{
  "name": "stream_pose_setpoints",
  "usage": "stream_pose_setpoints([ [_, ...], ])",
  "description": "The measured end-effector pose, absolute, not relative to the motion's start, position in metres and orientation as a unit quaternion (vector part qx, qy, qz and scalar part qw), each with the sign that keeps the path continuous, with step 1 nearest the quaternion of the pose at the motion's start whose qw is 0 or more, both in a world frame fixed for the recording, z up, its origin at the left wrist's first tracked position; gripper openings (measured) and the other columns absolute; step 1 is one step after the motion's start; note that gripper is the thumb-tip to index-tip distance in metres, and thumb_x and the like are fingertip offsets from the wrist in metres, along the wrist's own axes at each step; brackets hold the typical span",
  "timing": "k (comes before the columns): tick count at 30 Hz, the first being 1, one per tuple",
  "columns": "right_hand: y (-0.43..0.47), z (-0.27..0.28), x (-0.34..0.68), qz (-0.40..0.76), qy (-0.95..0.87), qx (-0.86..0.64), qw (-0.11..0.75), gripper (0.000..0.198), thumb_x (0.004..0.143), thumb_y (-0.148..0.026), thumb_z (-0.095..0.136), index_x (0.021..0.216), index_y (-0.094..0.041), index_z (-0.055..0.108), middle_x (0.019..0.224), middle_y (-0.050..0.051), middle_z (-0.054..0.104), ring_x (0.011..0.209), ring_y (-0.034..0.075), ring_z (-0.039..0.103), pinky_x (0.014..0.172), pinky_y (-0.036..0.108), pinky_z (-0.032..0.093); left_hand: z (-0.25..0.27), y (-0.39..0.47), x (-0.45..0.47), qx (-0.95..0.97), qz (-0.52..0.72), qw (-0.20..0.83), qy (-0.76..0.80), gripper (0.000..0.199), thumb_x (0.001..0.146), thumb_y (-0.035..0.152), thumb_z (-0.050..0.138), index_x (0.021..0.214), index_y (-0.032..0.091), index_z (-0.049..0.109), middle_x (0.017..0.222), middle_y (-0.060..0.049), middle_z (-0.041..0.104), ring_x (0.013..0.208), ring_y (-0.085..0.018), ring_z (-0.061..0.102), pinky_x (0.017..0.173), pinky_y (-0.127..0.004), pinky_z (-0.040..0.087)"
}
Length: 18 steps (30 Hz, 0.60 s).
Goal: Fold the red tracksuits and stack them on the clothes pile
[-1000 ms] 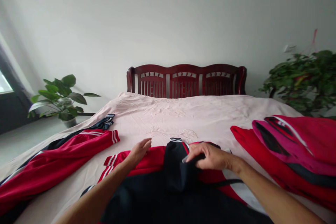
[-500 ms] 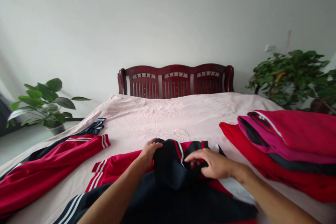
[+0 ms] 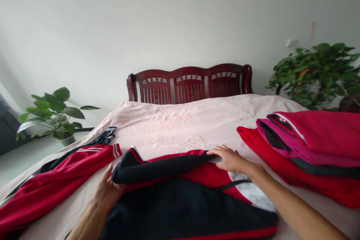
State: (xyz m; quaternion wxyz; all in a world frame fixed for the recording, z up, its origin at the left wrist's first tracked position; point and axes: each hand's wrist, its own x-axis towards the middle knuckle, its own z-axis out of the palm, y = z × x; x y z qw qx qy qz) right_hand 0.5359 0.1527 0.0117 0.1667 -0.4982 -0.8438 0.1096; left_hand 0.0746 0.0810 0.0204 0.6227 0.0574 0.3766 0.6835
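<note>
A navy, red and white jacket (image 3: 174,202) lies spread at the near side of the bed, with one sleeve (image 3: 160,168) folded across its top. My left hand (image 3: 108,189) is at the left end of that sleeve, thumb up, its fingers partly hidden under the cloth. On the other side, my right hand (image 3: 229,160) pinches the sleeve's right end near the shoulder. A red garment with white-striped cuffs (image 3: 67,168) lies left of my left hand, over a dark one (image 3: 98,138).
Folded clothes in red, magenta and dark grey form a stack (image 3: 315,157) at the right. A pale pink sheet (image 3: 165,123) covers the bed. Beyond it stands a dark red wooden headboard (image 3: 188,84), with potted plants (image 3: 53,112) at left and right (image 3: 317,73).
My left hand has moved left and nearer, drawing the bunched dark sleeve out lengthwise across the jacket. My right hand has shifted slightly up and now grips the cloth. The striped cuffs beneath are covered.
</note>
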Motion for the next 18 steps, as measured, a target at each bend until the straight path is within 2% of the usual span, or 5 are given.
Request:
stream_pose_setpoints([
  [5,0.159,0.021,0.519,0.032,-0.853,-0.496,0.159,0.018,0.076,-0.023,0.059,0.086,-0.025,0.075,0.101,0.01,0.069,0.105,0.028,0.057,0.095,0.041,0.044,0.033,0.077,0.07,0.011,0.705,0.626,0.332,0.038,0.098,0.016,0.047,0.134,0.023,0.058,0.077,-0.003,0.08,0.068,-0.021,0.078,0.063,-0.03,0.065],
  [9,0.172,0.025,0.523,0.196,-0.818,-0.461,0.282,0.019,0.074,-0.023,0.051,0.083,-0.022,0.067,0.097,0.006,0.069,0.097,0.023,0.059,0.09,0.036,0.045,0.061,0.059,0.07,0.075,0.742,0.601,0.286,0.041,0.096,0.013,0.048,0.133,0.026,0.06,0.089,-0.001,0.082,0.079,-0.021,0.078,0.069,-0.033,0.066],
  [13,0.175,0.028,0.535,0.327,-0.74,-0.469,0.354,0.013,0.07,-0.03,0.046,0.071,-0.022,0.056,0.069,-0.001,0.058,0.072,0.018,0.053,0.068,0.03,0.042,0.08,0.036,0.063,0.179,0.754,0.571,0.271,0.046,0.096,0.02,0.048,0.14,0.031,0.056,0.105,-0.003,0.08,0.092,-0.022,0.077,0.077,-0.036,0.065],
  [15,0.173,0.031,0.536,0.356,-0.714,-0.476,0.37,0.013,0.07,-0.032,0.046,0.07,-0.022,0.054,0.064,-0.002,0.055,0.067,0.017,0.051,0.063,0.029,0.04,0.086,0.03,0.061,0.194,0.748,0.556,0.307,0.047,0.097,0.019,0.044,0.14,0.032,0.056,0.106,-0.001,0.08,0.091,-0.021,0.077,0.076,-0.034,0.065],
  [18,0.176,0.032,0.531,0.332,-0.713,-0.52,0.332,0.015,0.072,-0.03,0.044,0.072,-0.021,0.056,0.066,-0.002,0.058,0.066,0.016,0.054,0.062,0.027,0.042,0.087,0.035,0.063,0.196,0.742,0.516,0.382,0.041,0.095,0.017,0.046,0.131,0.026,0.065,0.102,0.0,0.081,0.088,-0.019,0.078,0.073,-0.031,0.066],
])
